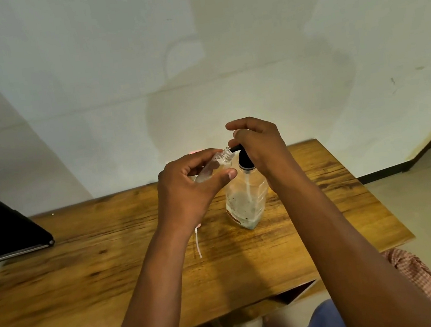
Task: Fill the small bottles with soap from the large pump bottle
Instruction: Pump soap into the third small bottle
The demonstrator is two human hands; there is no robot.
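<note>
Holding the light, probably slippery small bottle [211,168] by its body, tilted to the spout, the left hand [192,185] grips it while the right hand's [257,144] curled fingers press the pump bottle [245,200] on the worktop [83,249].

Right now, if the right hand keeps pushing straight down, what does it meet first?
The right hand would meet the black pump head of the large pump bottle directly beneath it; it seems to touch it already, though depth is unclear.
</note>
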